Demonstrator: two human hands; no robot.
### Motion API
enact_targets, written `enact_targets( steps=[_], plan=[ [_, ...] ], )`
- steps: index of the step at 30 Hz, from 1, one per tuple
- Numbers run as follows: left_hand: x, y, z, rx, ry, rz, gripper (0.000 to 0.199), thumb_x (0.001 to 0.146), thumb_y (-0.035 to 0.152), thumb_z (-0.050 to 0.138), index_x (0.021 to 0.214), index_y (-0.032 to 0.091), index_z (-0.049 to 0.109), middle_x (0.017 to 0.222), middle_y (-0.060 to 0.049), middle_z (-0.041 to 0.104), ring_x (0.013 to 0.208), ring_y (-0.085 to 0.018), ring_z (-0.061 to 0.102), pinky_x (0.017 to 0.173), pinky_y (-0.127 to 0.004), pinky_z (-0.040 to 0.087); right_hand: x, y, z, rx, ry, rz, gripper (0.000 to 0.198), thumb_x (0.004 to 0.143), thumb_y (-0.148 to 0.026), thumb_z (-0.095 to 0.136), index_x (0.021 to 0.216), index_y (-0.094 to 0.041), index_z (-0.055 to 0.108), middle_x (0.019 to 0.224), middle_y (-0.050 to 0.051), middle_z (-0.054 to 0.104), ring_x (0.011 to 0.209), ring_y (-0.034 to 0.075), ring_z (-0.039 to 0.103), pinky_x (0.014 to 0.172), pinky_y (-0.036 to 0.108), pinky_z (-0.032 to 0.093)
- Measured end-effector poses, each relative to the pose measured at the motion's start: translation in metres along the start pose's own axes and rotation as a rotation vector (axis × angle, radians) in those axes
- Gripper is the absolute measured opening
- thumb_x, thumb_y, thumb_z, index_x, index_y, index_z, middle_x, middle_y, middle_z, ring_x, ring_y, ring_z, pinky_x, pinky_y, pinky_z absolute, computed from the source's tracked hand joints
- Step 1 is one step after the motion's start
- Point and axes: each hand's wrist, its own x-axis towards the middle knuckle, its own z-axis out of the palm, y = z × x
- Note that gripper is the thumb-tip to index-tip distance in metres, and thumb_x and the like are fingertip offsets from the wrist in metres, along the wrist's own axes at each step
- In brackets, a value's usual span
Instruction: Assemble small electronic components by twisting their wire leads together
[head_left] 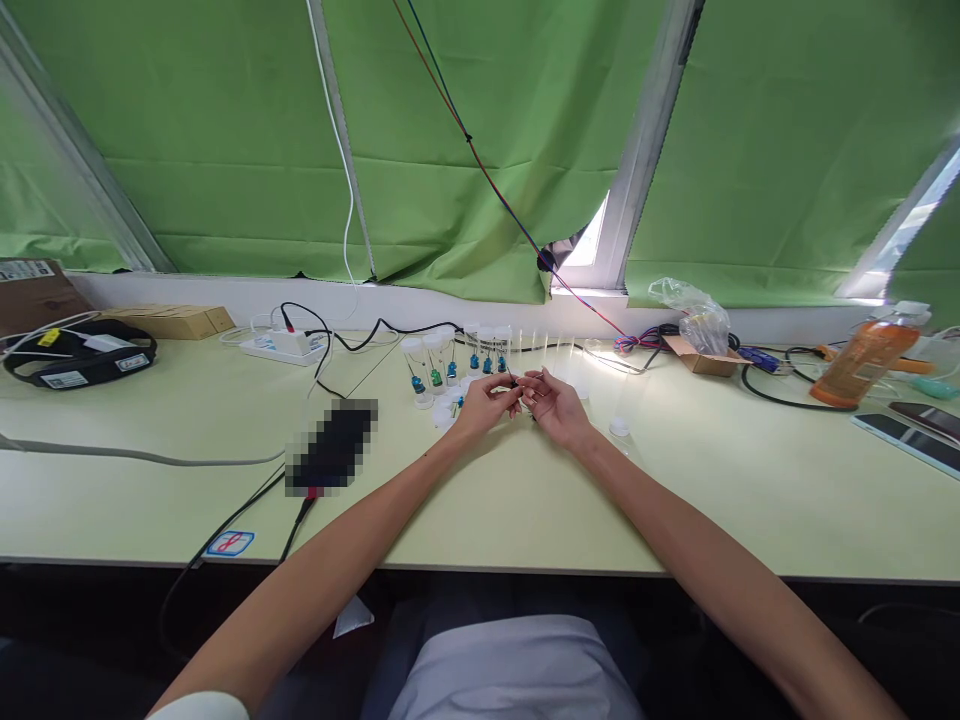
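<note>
Left grip (487,404), right grip (555,406) — a dark piece (515,384) sits between.

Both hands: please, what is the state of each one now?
Left hand: closed, seemingly pinching a small dark piece.
Right hand: fingers curled beside that piece; whether it holds anything cannot be told.

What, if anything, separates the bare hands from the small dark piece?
Nothing visible: the left hand and right hand meet at the small dark piece. Clear cylindrical containers with blue and green contents stand beyond, not between.
</note>
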Motion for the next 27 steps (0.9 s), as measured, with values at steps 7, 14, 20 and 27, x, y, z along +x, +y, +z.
enact_targets(
  steps=[7, 14, 20, 27],
  plan=[
    [0.0, 0.0, 0.0, 0.015, 0.0, -0.002, 0.03, 0.075, 0.042, 0.069, 0.09, 0.016, 0.071, 0.084, -0.006, 0.067, 0.061, -0.012, 0.056, 0.058, -0.027, 0.047, 0.001, 0.002, 0.001, -0.039, 0.005, -0.053, 0.026, 0.078, -0.038, 0.076, 0.075, -0.013, 0.067, 0.069, 0.006, 0.072, 0.055, 0.01, 0.053, 0.054, 0.023, 0.048],
    [0.001, -0.002, 0.0, 0.029, 0.011, -0.037, 0.037, 0.074, 0.047, 0.072, 0.091, 0.015, 0.07, 0.076, -0.005, 0.064, 0.059, -0.012, 0.056, 0.056, -0.027, 0.047, 0.004, 0.005, -0.004, -0.11, 0.013, -0.101, 0.031, 0.074, -0.044, 0.078, 0.073, -0.016, 0.066, 0.061, 0.002, 0.066, 0.053, 0.01, 0.052, 0.051, 0.025, 0.045],
    [0.001, -0.002, 0.0, 0.018, 0.02, -0.041, 0.038, 0.071, 0.049, 0.073, 0.089, 0.015, 0.069, 0.075, -0.004, 0.063, 0.058, -0.012, 0.056, 0.055, -0.027, 0.047, 0.007, 0.006, -0.009, -0.129, 0.021, -0.094, 0.029, 0.075, -0.043, 0.076, 0.071, -0.017, 0.065, 0.059, 0.001, 0.064, 0.052, 0.011, 0.052, 0.049, 0.025, 0.043],
    [0.001, -0.005, -0.001, 0.011, 0.025, -0.034, 0.038, 0.071, 0.047, 0.073, 0.09, 0.015, 0.069, 0.072, -0.003, 0.063, 0.056, -0.012, 0.056, 0.056, -0.028, 0.047, 0.008, 0.005, -0.01, -0.074, 0.037, -0.039, 0.022, 0.079, -0.036, 0.07, 0.07, -0.017, 0.063, 0.056, 0.001, 0.061, 0.051, 0.012, 0.053, 0.049, 0.025, 0.043]
  ],
)
